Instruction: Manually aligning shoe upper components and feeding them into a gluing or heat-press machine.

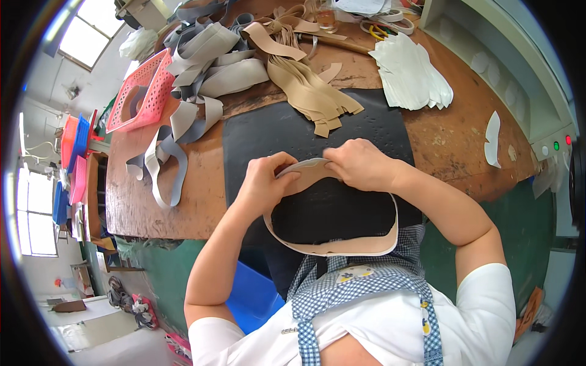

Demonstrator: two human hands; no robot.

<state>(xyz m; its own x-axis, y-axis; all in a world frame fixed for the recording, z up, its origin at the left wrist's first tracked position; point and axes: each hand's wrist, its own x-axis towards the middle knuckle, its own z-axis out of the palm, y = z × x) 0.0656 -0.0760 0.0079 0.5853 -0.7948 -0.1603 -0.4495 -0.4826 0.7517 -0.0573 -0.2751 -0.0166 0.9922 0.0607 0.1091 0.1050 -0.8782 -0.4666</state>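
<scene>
A long beige band with a white outer face (351, 247) forms a loop in front of me, its lower part hanging near my apron. My left hand (264, 182) pinches the band at the upper left, thumb on the inner side. At the top of the loop, my right hand (361, 163) grips it between curled fingers and thumb. Whether the band's ends meet between my hands is hard to make out. Beneath them lies a black mat (253, 137) on the brown table. Just beyond my hands, a fan of tan strips (311, 91) rests partly on the mat.
Grey-and-white strips (223, 79) pile up beside a pink basket (146, 91) at the far left. White paper-like pieces (412, 73) and a curved white piece (492, 140) lie to the right. A blue bin (253, 299) stands below the table; a cabinet with buttons (557, 146) borders the right.
</scene>
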